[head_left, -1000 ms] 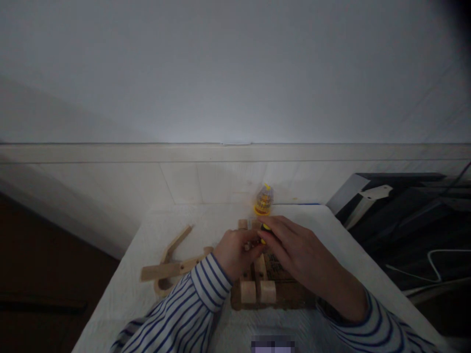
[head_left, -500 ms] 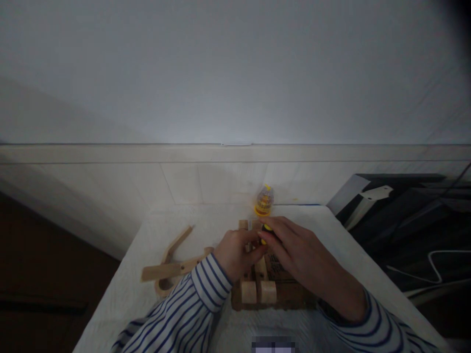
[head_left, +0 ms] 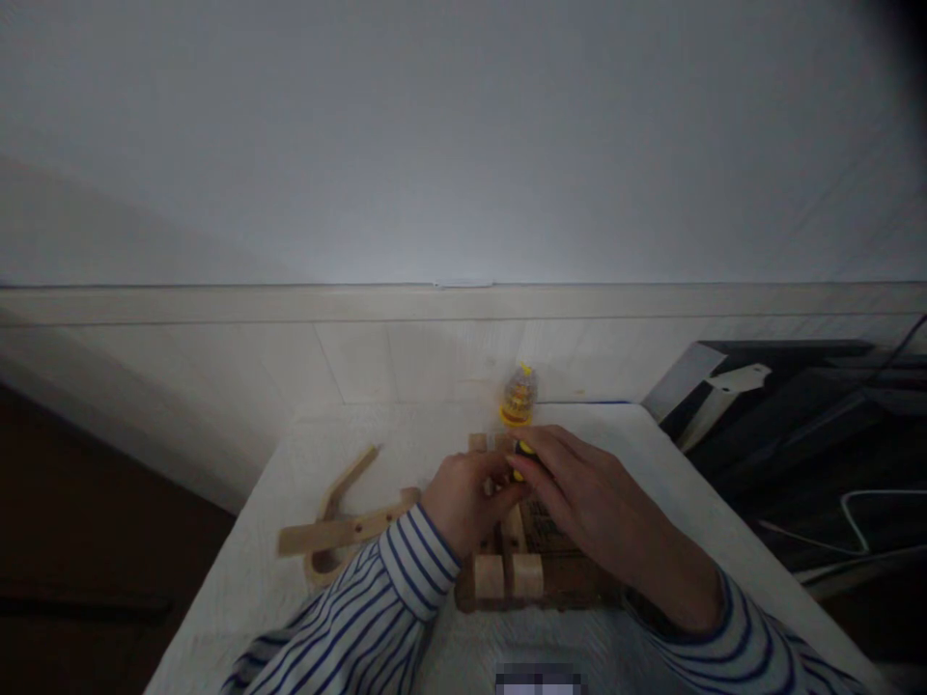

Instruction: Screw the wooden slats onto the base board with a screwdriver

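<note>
The fingertips of my right hand (head_left: 590, 497) close round a short black-and-yellow screwdriver handle (head_left: 520, 461); its lower end is hidden. My left hand (head_left: 467, 502) pinches right beside it, and what sits between those fingers does not show. Beneath both hands lies a pale wooden piece (head_left: 515, 531) with block ends, one of two lying side by side. They rest on a brown board (head_left: 572, 592) with dark print, partly covered by my right hand.
Beyond my hands stands a clear container with a yellow base (head_left: 518, 401). Loose wooden parts (head_left: 319, 537), one curved, lie left on the white table (head_left: 238, 589). A wall rises behind the table. Dark panels (head_left: 789, 425) and a white cable (head_left: 851, 526) are at the right.
Both hands keep the same place and hold, with only a very slight shift of the fingers. The other things stay where they were.
</note>
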`<state>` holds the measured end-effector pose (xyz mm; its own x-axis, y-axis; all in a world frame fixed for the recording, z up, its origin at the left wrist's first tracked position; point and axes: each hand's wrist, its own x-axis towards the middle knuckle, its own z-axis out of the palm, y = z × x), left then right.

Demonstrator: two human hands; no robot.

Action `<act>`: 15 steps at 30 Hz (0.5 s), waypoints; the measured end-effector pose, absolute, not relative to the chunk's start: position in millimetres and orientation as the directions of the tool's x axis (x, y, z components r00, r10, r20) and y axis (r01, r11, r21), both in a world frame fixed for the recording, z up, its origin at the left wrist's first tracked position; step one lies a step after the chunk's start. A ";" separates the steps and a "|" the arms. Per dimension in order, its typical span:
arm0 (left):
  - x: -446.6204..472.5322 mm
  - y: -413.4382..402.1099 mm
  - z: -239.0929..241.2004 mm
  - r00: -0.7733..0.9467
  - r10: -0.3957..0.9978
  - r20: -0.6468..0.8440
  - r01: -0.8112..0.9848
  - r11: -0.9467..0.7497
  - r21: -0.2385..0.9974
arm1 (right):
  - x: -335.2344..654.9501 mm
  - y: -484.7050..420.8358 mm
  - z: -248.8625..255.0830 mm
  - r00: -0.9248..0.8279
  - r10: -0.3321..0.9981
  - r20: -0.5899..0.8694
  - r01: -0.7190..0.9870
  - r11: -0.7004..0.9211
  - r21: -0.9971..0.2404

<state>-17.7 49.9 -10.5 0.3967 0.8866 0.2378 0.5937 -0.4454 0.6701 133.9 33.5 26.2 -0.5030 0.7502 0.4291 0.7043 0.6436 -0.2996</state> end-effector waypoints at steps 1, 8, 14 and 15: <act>-17.6 49.6 -10.6 0.403 0.882 0.245 0.583 -0.453 0.674 | 134.1 33.3 26.1 -0.501 0.753 0.426 0.707 0.640 -0.300; -17.3 48.4 -9.2 0.413 0.878 0.242 0.564 -0.455 0.689 | 132.5 33.0 26.2 -0.504 0.746 0.435 0.714 0.643 -0.276; -17.7 48.6 -6.7 0.417 0.875 0.245 0.557 -0.459 0.692 | 135.9 33.3 28.4 -0.469 0.782 0.410 0.738 0.602 -0.304; -17.9 48.6 -6.1 0.424 0.872 0.244 0.548 -0.462 0.698 | 137.0 33.1 29.2 -0.464 0.788 0.405 0.743 0.595 -0.306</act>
<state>-17.9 48.6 -6.1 0.4239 0.8722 0.2441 0.5479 -0.4616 0.6977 137.0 33.1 29.2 -0.4643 0.7875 0.4052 0.7429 0.5954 -0.3059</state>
